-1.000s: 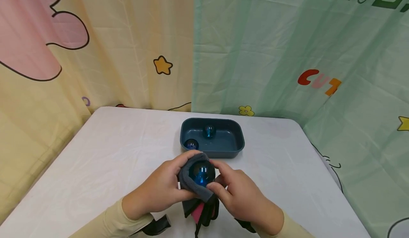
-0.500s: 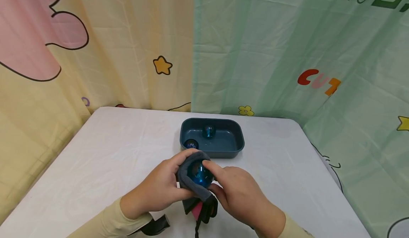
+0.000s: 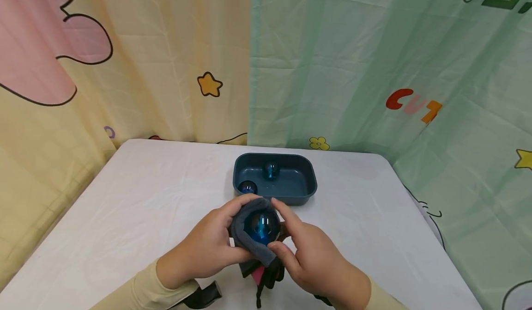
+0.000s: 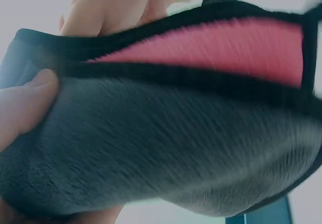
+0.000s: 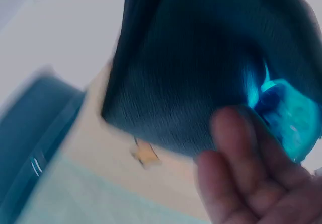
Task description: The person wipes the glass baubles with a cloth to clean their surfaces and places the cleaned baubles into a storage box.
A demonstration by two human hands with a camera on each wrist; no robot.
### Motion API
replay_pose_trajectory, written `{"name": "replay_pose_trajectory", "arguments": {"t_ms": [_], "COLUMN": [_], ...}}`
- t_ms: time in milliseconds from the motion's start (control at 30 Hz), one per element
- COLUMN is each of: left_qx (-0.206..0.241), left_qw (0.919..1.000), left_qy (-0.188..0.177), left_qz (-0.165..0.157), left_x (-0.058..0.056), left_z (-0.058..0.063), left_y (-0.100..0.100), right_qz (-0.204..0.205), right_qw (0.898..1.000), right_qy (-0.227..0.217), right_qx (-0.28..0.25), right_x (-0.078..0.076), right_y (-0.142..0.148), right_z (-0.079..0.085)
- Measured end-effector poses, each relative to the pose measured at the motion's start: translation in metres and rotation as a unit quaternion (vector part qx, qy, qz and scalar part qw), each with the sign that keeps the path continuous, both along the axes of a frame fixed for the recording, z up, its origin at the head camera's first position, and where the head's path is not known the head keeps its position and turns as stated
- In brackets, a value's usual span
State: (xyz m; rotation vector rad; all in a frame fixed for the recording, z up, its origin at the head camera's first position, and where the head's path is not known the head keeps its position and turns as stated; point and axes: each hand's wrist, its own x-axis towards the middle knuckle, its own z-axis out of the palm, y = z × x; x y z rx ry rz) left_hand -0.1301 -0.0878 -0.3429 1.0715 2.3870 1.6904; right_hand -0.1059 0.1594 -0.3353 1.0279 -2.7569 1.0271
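A shiny blue glass ball sits in a fold of grey plush cloth close in front of the tray. My left hand grips the cloth round the ball's left side, fingers above and thumb below. With index finger and thumb at its right edge, my right hand holds the ball. Black edging and a pink patch on the cloth show in the left wrist view, beside my left thumb. In the right wrist view the ball peeks out beside my right fingers.
Just beyond my hands stands a dark blue rectangular tray. Two more blue balls lie in it, one near the back and one at the front left corner. Under everything is a white-covered table, with printed curtains behind.
My right index finger moved left over the ball's top, then back to its upper right edge. My left hand stays nearly still on the cloth.
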Motion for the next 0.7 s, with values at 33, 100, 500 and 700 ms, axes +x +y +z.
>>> {"name": "replay_pose_trajectory", "arguments": {"t_ms": [33,100,500,700], "left_qx": [0.003,0.009,-0.003,-0.01], "left_qw": [1.0,1.0,0.9996,0.9998], "left_qy": [0.002,0.0,-0.009,0.003], "left_qz": [0.003,0.0,-0.028,-0.016], "left_x": [0.0,0.0,0.001,0.002], "left_z": [0.0,0.001,0.004,0.003], "left_y": [0.0,-0.001,-0.001,0.0], "right_qz": [-0.005,-0.012,0.009,0.032], "right_qw": [1.0,0.996,0.998,0.997], "right_qy": [0.022,0.066,0.064,-0.048], "right_qx": [0.021,0.058,0.006,-0.059], "right_x": [0.001,0.002,-0.001,-0.006], "right_y": [-0.001,-0.002,0.001,0.002], "right_z": [0.002,0.004,-0.003,-0.006]}}
